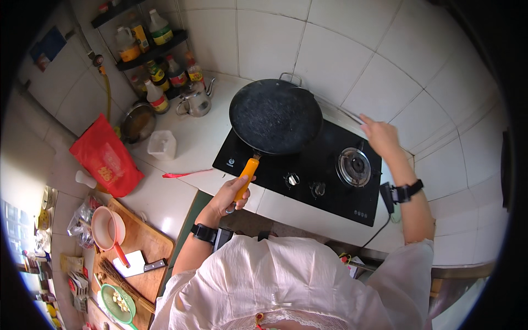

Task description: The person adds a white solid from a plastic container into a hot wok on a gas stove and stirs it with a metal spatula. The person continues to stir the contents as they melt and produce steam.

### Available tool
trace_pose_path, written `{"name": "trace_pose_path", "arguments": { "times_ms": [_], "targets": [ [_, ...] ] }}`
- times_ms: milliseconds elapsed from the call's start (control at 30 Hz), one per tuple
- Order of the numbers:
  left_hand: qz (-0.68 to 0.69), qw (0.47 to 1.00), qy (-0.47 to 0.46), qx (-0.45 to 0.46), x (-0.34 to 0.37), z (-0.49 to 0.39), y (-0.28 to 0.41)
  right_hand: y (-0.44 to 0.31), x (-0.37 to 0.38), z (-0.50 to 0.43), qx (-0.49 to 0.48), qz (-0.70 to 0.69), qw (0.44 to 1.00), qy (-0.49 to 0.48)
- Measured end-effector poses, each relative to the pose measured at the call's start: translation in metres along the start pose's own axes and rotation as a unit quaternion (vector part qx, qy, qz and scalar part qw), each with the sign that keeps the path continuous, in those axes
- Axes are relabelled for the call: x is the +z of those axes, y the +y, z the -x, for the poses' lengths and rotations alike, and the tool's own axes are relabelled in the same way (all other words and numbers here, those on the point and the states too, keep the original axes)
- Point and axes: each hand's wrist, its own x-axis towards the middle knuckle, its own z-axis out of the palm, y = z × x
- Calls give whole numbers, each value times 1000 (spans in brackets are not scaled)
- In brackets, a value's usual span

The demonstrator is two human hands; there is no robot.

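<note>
My left hand [232, 193] grips the orange handle [248, 171] of a black wok [274, 117]. The wok sits over the left side of a black glass gas hob [268, 167], and its dark inside shows a mottled surface. Beyond the hob's right rear edge, my right hand [381, 138] is closed around what looks like a thin metal utensil handle [351, 115], index finger stretched along it. That handle slants towards the wok's far right rim; its other end is hard to make out. The right burner [354, 167] is bare, with no visible flame.
Left of the hob are a metal teapot [197, 99], a white plastic tub [162, 145] and a red bag [108, 159]. A cutting board [163, 243] bears a cleaver [134, 264], a pink ladle [108, 229] and a brush [123, 282]. Tiled wall [342, 53] borders the hob.
</note>
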Motion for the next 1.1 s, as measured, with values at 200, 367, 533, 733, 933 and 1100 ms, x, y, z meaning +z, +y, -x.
{"name": "trace_pose_path", "arguments": {
  "times_ms": [200,367,533,733,933,1100],
  "targets": [
    [6,1000,-6,0,1,1,2,-24,65,-26,14,-234,965,-115],
    [10,1000,-4,4,1,1,0,-14,17,23,10,-183,981,-57],
    [-23,1000,14,-2,5,2,2,1,-7,25,33,-129,991,-28],
    [-23,999,23,-7,10,6,7,-23,49,-53,15,-153,987,-44],
    [-19,1000,6,2,5,3,3,-58,12,-85,-141,-191,968,-80],
    [-30,1000,9,5,2,0,0,-58,-33,-56,-257,-122,957,-51]
  ]
}}
